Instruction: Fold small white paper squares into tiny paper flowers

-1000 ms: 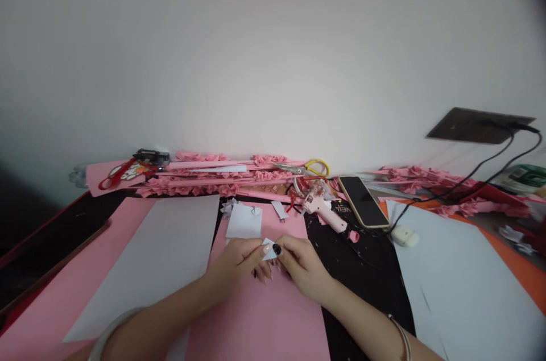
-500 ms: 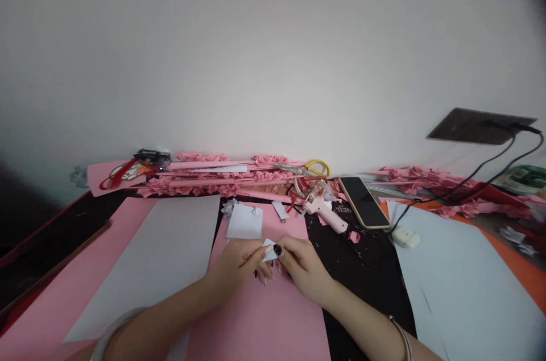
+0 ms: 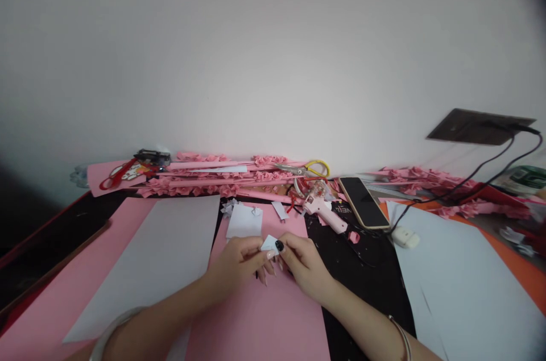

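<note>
Between my hands is a small piece of white paper (image 3: 268,244), partly covered by the thumbs and fingers. My left hand (image 3: 236,264) is closed, pinching the paper from the left with the thumb on its lower edge. From the right, my right hand (image 3: 305,264) is also closed on it, its dark-nailed thumb pressing the right side. Both hands are above a pink sheet (image 3: 260,315). Just beyond them lies a stack of white paper squares (image 3: 245,222), with small white folded pieces (image 3: 229,207) at its upper left.
A pink glue gun (image 3: 326,214), a phone (image 3: 364,202) and yellow-handled scissors (image 3: 307,169) lie behind, right of centre. Pink paper flower stems (image 3: 205,182) line the wall. Large white sheets (image 3: 460,270) flank both sides. A black cable (image 3: 482,165) runs from the wall socket (image 3: 473,125).
The thumbs have shifted on the white paper, the left one lower, so that more of the paper shows above them. Other things have stayed in place.
</note>
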The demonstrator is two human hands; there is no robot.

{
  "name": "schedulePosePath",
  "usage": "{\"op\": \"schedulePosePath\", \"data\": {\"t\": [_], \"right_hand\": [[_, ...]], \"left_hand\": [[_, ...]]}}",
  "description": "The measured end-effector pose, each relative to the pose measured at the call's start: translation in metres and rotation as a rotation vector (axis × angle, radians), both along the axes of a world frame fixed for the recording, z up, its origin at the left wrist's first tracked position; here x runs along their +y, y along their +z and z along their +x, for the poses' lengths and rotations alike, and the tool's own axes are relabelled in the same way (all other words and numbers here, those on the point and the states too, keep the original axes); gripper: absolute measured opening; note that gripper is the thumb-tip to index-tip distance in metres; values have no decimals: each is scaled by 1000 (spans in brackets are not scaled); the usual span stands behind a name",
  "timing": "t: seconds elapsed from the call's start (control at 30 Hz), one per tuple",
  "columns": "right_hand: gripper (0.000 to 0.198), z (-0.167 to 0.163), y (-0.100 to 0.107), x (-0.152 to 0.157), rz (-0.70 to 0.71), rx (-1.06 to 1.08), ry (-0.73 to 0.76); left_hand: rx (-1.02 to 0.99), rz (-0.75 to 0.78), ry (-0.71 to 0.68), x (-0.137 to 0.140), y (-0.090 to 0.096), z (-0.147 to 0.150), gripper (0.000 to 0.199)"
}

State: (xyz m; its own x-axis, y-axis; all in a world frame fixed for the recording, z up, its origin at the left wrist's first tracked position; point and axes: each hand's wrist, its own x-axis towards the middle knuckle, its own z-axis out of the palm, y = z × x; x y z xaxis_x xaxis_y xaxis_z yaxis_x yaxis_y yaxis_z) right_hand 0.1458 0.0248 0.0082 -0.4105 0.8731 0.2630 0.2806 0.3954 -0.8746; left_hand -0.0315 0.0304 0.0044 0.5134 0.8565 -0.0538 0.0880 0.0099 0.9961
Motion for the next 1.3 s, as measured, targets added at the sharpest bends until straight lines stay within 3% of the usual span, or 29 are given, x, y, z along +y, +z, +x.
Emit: {"op": "schedulePosePath", "data": {"t": [0.27, 1.0, 1.3], "right_hand": [[29, 1, 0, 0, 11, -30, 10], [29, 0, 2, 0, 25, -20, 19], [34, -1, 4, 0, -71, 66, -18]], "left_hand": [[-37, -86, -31, 1, 3, 1, 32], [-32, -83, -68, 1, 7, 0, 39], [10, -33, -38, 1, 7, 1, 36]]}}
